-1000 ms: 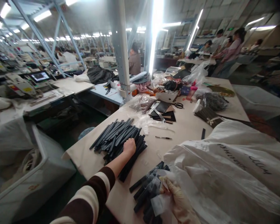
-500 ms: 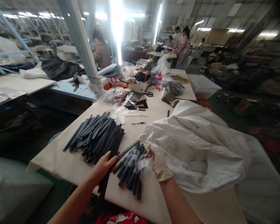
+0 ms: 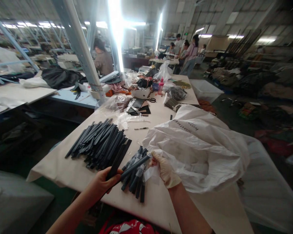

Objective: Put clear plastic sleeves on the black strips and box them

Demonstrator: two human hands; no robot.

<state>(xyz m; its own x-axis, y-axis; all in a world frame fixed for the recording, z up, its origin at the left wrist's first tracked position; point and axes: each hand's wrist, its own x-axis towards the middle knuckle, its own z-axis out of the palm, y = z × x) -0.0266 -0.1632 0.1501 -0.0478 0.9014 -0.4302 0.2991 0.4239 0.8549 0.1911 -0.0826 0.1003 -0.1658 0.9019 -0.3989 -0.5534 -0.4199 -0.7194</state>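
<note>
My bare left hand (image 3: 104, 182) is closed around dark strips (image 3: 121, 155) that point up and away over the table. Another dark strip (image 3: 135, 166) runs slantwise from this hand to my right hand (image 3: 166, 170), which wears a pale glove and pinches its far end. Beneath that strip lie several dark strip bundles (image 3: 139, 187) wrapped in clear plastic. A clear plastic piece (image 3: 153, 175) hangs just below my right fingers; whether they hold it I cannot tell. Left of the bundles, a large loose pile of dark strips (image 3: 97, 141) rests on the table.
A big white sack (image 3: 197, 152) covers the right side of the cream-topped table (image 3: 158, 208). Farther back lie a pen (image 3: 141, 128), black scissors (image 3: 151, 100), dark flat pieces (image 3: 139, 110) and plastic bags. A slanted metal post (image 3: 78, 48) rises at the left. Several people work beyond.
One strip has come up between my hands, its end now pinched by my right fingers. My left hand has moved slightly down and left. The camera view has shifted a little.
</note>
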